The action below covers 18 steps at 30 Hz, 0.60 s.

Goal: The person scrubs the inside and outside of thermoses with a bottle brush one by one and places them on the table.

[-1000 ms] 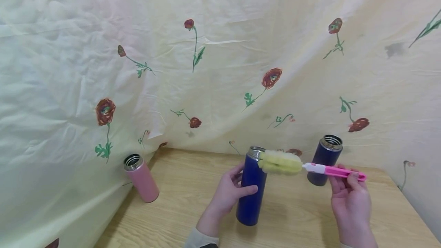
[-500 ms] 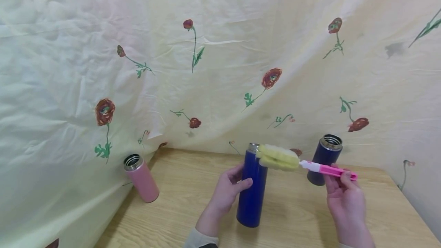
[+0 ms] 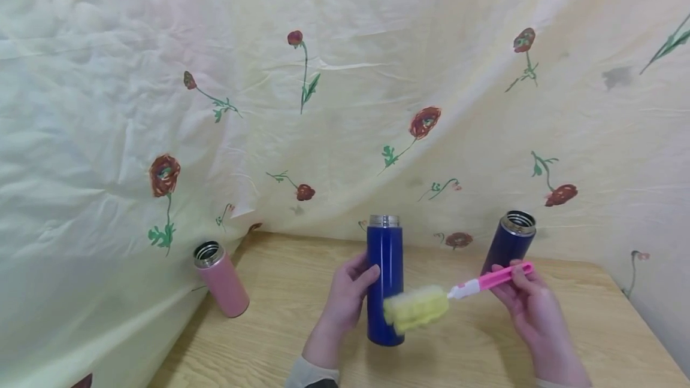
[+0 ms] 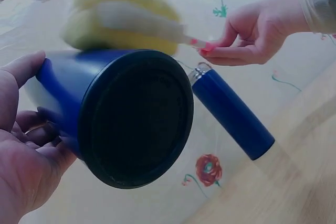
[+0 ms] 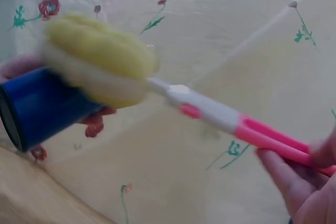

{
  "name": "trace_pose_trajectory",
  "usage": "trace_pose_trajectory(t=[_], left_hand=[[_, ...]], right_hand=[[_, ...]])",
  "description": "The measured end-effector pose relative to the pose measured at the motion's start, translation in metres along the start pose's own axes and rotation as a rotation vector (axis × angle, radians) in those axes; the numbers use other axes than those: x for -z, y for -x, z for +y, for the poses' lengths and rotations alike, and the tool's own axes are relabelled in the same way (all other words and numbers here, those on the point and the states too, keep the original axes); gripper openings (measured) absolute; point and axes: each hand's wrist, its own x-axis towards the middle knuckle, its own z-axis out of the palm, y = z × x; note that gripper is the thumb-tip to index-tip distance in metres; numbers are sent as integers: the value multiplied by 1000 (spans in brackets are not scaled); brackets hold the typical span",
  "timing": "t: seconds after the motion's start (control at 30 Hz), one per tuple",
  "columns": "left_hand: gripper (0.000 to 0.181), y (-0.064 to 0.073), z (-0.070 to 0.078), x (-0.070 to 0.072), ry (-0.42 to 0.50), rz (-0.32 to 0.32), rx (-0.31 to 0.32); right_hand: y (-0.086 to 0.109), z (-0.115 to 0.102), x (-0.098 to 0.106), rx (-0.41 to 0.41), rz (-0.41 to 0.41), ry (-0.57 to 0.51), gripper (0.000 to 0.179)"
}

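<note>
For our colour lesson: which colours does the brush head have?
The brush head is yellow and white, showing best in the right wrist view.

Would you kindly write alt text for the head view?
A left hand grips a blue bottle while a right hand holds a yellow-headed brush by its pink handle, its head overlapping the bottle. A pink bottle stands left, a navy bottle right, on a table.

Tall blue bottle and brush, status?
Left hand grips tall blue bottle, raised. Right hand holds brush at bottle's side. Nothing seen between; navy bottle beyond right hand.
</note>
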Motion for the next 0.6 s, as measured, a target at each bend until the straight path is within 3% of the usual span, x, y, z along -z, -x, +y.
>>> trace_pose_trajectory(t=[0.13, 0.3, 0.43, 0.6], left_hand=[[54, -1, 2, 2, 3, 15, -6], [53, -2, 2, 4, 1, 9, -18], [56, -4, 2, 3, 16, -30, -24], [57, -3, 2, 2, 16, -93, -36]], right_hand=[[-2, -1, 0, -37, -43, 234, 31], [-5, 0, 0, -58, -76, 310, 33], [-5, 0, 1, -27, -77, 257, 32], [-4, -2, 3, -1, -40, -21, 28]])
